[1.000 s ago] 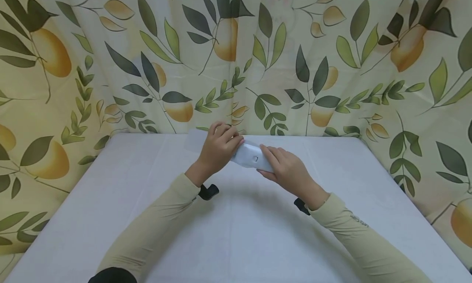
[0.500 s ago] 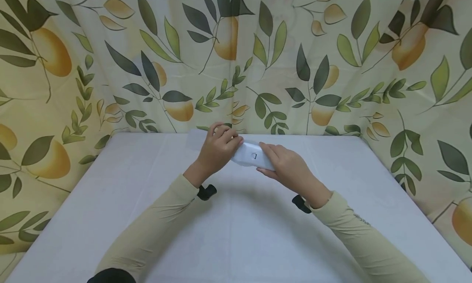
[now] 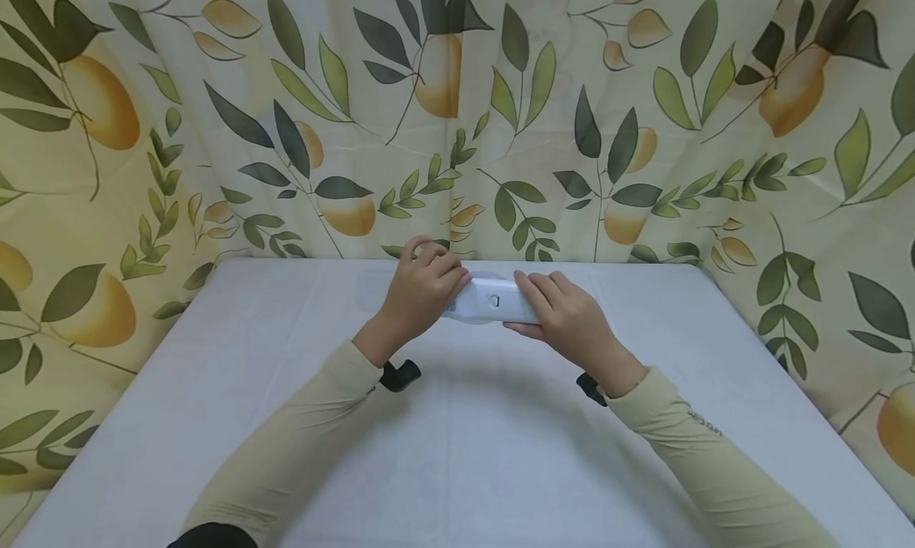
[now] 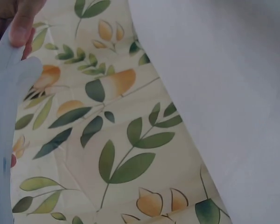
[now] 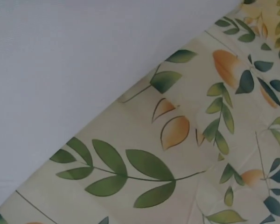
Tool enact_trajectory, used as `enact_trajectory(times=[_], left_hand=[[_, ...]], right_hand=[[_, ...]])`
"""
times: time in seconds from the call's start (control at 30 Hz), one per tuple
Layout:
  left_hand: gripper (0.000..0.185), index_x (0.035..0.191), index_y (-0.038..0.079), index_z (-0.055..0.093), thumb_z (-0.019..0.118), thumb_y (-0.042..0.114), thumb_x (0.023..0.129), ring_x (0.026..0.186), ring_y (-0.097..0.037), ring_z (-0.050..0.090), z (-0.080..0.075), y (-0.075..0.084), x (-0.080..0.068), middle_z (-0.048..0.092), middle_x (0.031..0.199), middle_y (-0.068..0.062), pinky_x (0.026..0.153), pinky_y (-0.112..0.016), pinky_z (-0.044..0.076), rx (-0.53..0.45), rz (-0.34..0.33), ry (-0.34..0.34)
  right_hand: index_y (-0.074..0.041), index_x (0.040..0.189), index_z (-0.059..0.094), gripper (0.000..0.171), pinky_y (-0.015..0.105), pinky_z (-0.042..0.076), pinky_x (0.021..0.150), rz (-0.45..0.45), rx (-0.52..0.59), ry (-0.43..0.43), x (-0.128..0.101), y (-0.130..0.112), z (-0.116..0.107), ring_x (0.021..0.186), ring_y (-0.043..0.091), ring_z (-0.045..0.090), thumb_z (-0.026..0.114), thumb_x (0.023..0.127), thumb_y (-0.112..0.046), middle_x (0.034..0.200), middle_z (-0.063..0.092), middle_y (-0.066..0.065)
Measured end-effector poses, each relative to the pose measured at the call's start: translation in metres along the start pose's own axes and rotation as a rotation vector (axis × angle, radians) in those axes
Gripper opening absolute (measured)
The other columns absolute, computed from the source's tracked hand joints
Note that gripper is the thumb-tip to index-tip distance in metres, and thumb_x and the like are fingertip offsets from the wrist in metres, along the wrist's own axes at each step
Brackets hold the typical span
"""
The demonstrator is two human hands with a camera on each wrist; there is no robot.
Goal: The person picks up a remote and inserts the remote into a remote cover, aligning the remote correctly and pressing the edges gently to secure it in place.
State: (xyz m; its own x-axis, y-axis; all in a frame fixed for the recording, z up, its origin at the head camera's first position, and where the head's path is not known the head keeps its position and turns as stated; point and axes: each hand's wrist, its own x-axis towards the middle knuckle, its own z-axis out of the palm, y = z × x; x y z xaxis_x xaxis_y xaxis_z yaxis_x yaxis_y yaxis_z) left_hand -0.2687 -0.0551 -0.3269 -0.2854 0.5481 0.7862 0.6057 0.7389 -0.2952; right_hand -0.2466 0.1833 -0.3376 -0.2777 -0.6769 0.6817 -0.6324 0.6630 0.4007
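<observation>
Device (image 3: 492,302) on table (image 3: 457,453) between both hands, curtain (image 3: 457,111) behind

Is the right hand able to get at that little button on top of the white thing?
Probably yes: the right hand already holds the white thing, and the button sits uncovered just beside its fingertips.

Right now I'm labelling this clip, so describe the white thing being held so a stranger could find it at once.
Start at the white table, and go to the middle of its far edge, just before the leaf-and-fruit curtain. There the left hand and right hand grip the ends of a slim white device, marked by one small dark spot on top.
</observation>
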Motion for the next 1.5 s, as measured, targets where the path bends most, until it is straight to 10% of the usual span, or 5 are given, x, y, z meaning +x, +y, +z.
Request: enact_trajectory(times=[0.33, 0.5, 0.67, 1.17, 1.5], left_hand=[[0.012, 0.085, 0.01, 0.073, 0.067, 0.021, 0.086, 0.089, -0.017, 0.06, 0.001, 0.004, 0.004, 0.068, 0.086, 0.001, 0.095, -0.041, 0.042, 0.088, 0.09, -0.02], [0.016, 0.097, 0.012, 0.072, 0.064, 0.024, 0.088, 0.096, -0.021, 0.056, -0.003, 0.004, 0.005, 0.066, 0.095, -0.002, 0.097, -0.044, 0.039, 0.07, -0.056, -0.032], [0.028, 0.102, 0.007, 0.064, 0.07, 0.025, 0.081, 0.1, -0.028, 0.045, -0.006, 0.008, 0.001, 0.057, 0.101, -0.011, 0.092, -0.044, 0.037, 0.062, -0.228, 0.15], [0.013, 0.082, 0.002, 0.067, 0.066, 0.014, 0.084, 0.084, -0.026, 0.054, -0.002, 0.025, 0.01, 0.063, 0.084, -0.009, 0.084, -0.04, 0.044, -0.087, -0.371, 0.195], [0.011, 0.079, 0.002, 0.066, 0.065, 0.012, 0.083, 0.083, -0.025, 0.054, -0.002, 0.032, 0.012, 0.063, 0.082, -0.009, 0.084, -0.039, 0.044, -0.043, -0.319, 0.166]], right_hand=[[0.005, 0.107, 0.057, 0.067, 0.037, 0.057, 0.059, 0.063, 0.022, -0.086, 0.001, -0.006, -0.001, 0.074, 0.03, 0.065, 0.082, 0.065, -0.041, 0.088, 0.065, 0.018], [0.006, 0.104, 0.057, 0.068, 0.037, 0.055, 0.054, 0.155, -0.059, -0.066, -0.001, -0.008, 0.0, 0.07, 0.029, 0.063, 0.082, 0.066, -0.044, 0.086, 0.064, 0.019], [0.007, 0.107, 0.054, 0.068, 0.041, 0.055, 0.054, 0.337, -0.118, -0.015, 0.006, -0.004, -0.006, 0.071, 0.032, 0.061, 0.082, 0.067, -0.041, 0.086, 0.061, 0.021], [0.007, 0.123, 0.04, 0.07, 0.046, 0.057, 0.063, 0.356, 0.031, 0.015, 0.019, -0.02, -0.007, 0.079, 0.035, 0.061, 0.079, 0.073, -0.023, 0.099, 0.054, 0.025], [0.005, 0.126, 0.04, 0.068, 0.047, 0.057, 0.069, 0.442, 0.042, 0.009, 0.027, -0.028, -0.008, 0.087, 0.037, 0.059, 0.077, 0.077, -0.022, 0.104, 0.053, 0.025]])
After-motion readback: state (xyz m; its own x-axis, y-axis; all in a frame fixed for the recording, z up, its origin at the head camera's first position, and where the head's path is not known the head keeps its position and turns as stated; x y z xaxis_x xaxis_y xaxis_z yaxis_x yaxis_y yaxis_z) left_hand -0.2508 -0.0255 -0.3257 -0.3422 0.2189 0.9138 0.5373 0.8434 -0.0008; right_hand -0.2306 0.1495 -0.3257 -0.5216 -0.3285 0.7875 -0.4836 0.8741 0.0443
